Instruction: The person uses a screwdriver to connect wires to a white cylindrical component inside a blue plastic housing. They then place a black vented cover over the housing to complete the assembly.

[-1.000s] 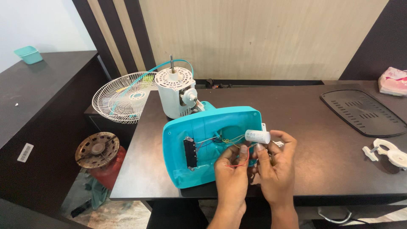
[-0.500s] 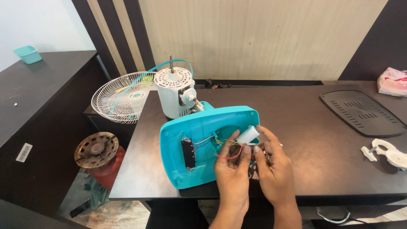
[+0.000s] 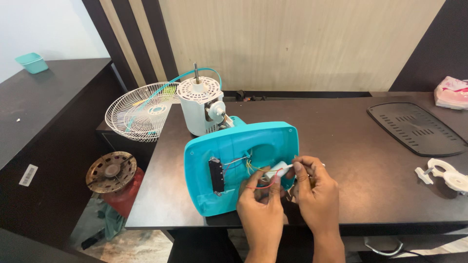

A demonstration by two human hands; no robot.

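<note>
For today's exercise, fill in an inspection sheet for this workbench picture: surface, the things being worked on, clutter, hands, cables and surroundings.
Surface: dark table.
Job's things: teal fan housing, open side up; small white cylinder; white fan motor upright behind it.
Clutter: black vented panel, white plastic parts, pink cloth.
Hands: left hand and right hand together at the cylinder, fingers pinching it.
Cables: coloured wires inside the housing.
Surroundings: wire fan guard, red stove on the floor, teal tub.

pink packet (image 3: 452, 92) cut by right edge, white capacitor (image 3: 276, 170) partly behind fingers
</note>
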